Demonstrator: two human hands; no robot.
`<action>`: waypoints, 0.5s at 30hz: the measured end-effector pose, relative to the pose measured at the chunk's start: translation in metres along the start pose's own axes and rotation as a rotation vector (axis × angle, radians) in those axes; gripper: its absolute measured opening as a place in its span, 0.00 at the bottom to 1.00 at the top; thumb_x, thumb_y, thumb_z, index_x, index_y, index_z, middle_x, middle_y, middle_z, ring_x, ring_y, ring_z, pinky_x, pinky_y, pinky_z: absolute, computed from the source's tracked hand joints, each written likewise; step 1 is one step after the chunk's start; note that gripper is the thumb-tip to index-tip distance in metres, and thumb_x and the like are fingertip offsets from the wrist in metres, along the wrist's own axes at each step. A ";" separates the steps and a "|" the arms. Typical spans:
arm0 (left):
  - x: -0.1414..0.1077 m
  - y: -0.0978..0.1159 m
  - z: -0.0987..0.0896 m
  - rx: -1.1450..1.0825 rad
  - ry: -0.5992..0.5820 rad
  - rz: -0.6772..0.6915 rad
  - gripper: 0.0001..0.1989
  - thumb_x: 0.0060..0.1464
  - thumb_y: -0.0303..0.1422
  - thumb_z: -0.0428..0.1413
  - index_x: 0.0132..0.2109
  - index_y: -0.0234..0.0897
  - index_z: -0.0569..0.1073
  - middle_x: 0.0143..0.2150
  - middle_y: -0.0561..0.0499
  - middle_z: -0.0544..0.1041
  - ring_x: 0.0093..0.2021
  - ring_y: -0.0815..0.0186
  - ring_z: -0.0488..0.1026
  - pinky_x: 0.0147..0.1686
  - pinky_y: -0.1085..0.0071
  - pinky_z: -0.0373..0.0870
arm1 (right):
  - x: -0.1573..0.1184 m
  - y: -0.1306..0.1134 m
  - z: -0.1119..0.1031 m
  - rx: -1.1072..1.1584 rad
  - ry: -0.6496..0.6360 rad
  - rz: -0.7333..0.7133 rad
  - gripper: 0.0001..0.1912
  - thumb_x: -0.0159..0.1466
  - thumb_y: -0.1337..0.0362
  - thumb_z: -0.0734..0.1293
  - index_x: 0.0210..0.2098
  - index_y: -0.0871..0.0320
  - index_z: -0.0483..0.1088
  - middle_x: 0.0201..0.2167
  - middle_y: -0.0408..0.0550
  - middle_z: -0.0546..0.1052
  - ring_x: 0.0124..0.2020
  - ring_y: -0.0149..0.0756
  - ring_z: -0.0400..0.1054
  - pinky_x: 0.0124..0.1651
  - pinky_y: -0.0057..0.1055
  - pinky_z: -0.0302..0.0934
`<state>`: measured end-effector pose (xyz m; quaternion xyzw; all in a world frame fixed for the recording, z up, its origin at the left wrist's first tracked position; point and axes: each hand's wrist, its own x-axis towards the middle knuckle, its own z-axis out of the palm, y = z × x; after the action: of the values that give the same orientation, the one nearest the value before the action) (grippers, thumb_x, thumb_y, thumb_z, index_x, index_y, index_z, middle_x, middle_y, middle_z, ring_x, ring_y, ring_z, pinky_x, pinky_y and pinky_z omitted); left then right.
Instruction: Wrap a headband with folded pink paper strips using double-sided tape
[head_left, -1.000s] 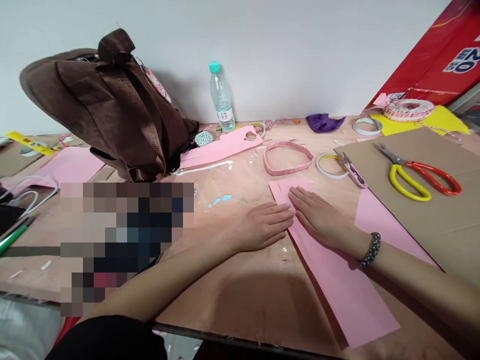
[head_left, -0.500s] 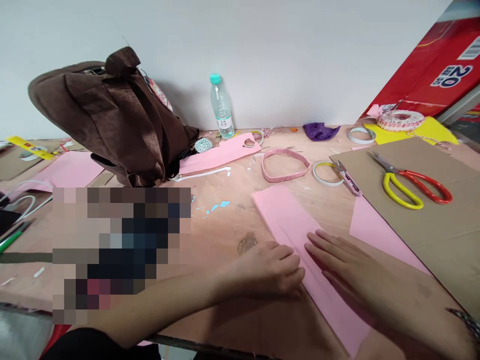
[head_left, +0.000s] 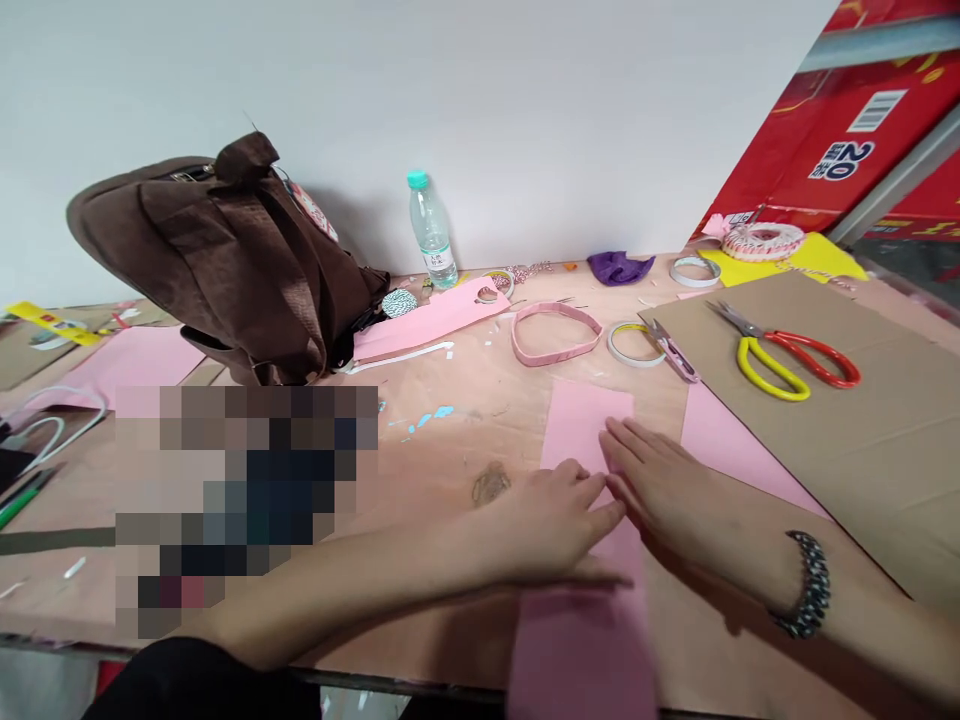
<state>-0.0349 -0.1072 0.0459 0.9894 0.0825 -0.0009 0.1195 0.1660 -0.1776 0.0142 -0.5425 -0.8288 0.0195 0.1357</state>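
A long strip of pink sheet [head_left: 581,640], paper-like, runs away from me across the table and past its front edge. My left hand [head_left: 562,520] rests on the strip's left side and middle, fingers apart and slightly bent, thumb stretched across. On the strip's right edge lies my right hand [head_left: 660,485], fingers stretched flat and close together, wearing a dark beaded bracelet. The fingertips of both hands nearly meet. Beyond the strip stands a pink band bent into a loop [head_left: 555,357]. Part of the strip is hidden under my hands.
Red-and-yellow-handled scissors [head_left: 780,360] lie on brown cardboard [head_left: 862,460] at the right. Nearby are pink thread snips [head_left: 675,352], a tape roll [head_left: 634,357] and another pink sheet [head_left: 727,440]. A bottle [head_left: 433,235] and a brown backpack [head_left: 247,260] stand at the back; a blurred patch covers the left.
The strip has turned from a slant to pointing almost straight away from me. My right hand has shifted inward and away from me; my left fingers have spread from a curl. The view has swung right.
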 end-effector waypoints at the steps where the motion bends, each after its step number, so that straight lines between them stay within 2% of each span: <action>1: 0.002 -0.005 -0.001 -0.065 0.009 -0.046 0.18 0.62 0.45 0.49 0.46 0.37 0.73 0.45 0.44 0.77 0.44 0.57 0.73 0.42 0.63 0.71 | 0.001 0.003 0.001 0.089 -0.011 -0.009 0.19 0.66 0.68 0.56 0.53 0.66 0.68 0.58 0.61 0.66 0.60 0.53 0.59 0.58 0.49 0.59; 2: 0.005 -0.014 -0.003 -0.137 0.048 -0.134 0.11 0.62 0.38 0.50 0.40 0.39 0.74 0.40 0.49 0.78 0.41 0.61 0.74 0.43 0.66 0.71 | 0.004 0.007 0.002 0.177 -0.021 -0.005 0.19 0.66 0.67 0.57 0.54 0.63 0.67 0.59 0.57 0.66 0.60 0.50 0.59 0.59 0.47 0.58; 3: 0.008 -0.025 -0.004 -0.145 0.117 -0.232 0.10 0.63 0.33 0.48 0.39 0.38 0.73 0.41 0.48 0.77 0.43 0.62 0.73 0.47 0.66 0.69 | 0.009 0.013 0.002 0.247 -0.019 0.019 0.18 0.67 0.65 0.57 0.54 0.60 0.68 0.58 0.54 0.67 0.59 0.47 0.61 0.59 0.44 0.59; 4: 0.011 -0.037 -0.006 -0.138 0.173 -0.306 0.09 0.63 0.31 0.48 0.42 0.36 0.72 0.48 0.45 0.75 0.50 0.59 0.70 0.53 0.62 0.65 | 0.015 0.019 0.002 0.285 -0.001 0.065 0.17 0.67 0.63 0.58 0.53 0.58 0.68 0.56 0.52 0.68 0.57 0.45 0.63 0.57 0.42 0.61; 6: 0.017 -0.061 -0.005 -0.135 0.264 -0.441 0.11 0.59 0.34 0.53 0.46 0.33 0.70 0.54 0.39 0.69 0.56 0.52 0.64 0.56 0.54 0.61 | 0.030 0.032 0.003 0.347 0.074 0.209 0.17 0.67 0.62 0.58 0.53 0.60 0.66 0.52 0.54 0.71 0.50 0.44 0.68 0.50 0.41 0.65; 8: 0.025 -0.076 -0.003 -0.164 0.290 -0.482 0.15 0.54 0.39 0.58 0.44 0.34 0.71 0.53 0.40 0.69 0.56 0.52 0.64 0.55 0.55 0.63 | 0.046 0.042 0.005 0.401 0.122 0.334 0.18 0.65 0.61 0.61 0.52 0.63 0.64 0.44 0.56 0.74 0.40 0.43 0.71 0.41 0.39 0.67; 10: 0.034 -0.082 0.000 -0.206 0.301 -0.483 0.15 0.51 0.40 0.60 0.42 0.35 0.71 0.49 0.44 0.72 0.53 0.55 0.67 0.52 0.60 0.66 | 0.061 0.049 0.006 0.472 0.120 0.385 0.18 0.62 0.63 0.64 0.50 0.63 0.66 0.36 0.53 0.75 0.34 0.41 0.71 0.35 0.35 0.66; 12: 0.044 -0.081 0.001 -0.241 0.327 -0.490 0.14 0.52 0.40 0.59 0.42 0.36 0.71 0.46 0.46 0.73 0.50 0.58 0.69 0.49 0.64 0.67 | 0.074 0.053 0.008 0.556 0.098 0.382 0.15 0.59 0.66 0.64 0.46 0.63 0.68 0.34 0.50 0.75 0.33 0.38 0.70 0.32 0.31 0.64; 15: 0.053 -0.081 -0.001 -0.280 0.365 -0.528 0.16 0.54 0.38 0.56 0.47 0.36 0.71 0.46 0.46 0.74 0.48 0.58 0.70 0.45 0.65 0.68 | 0.088 0.054 0.010 0.674 0.082 0.348 0.15 0.57 0.69 0.62 0.45 0.61 0.69 0.32 0.47 0.75 0.31 0.34 0.69 0.31 0.27 0.62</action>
<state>0.0041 -0.0203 0.0263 0.8919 0.3547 0.1563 0.2332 0.1786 -0.0750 0.0131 -0.6002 -0.6653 0.2919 0.3345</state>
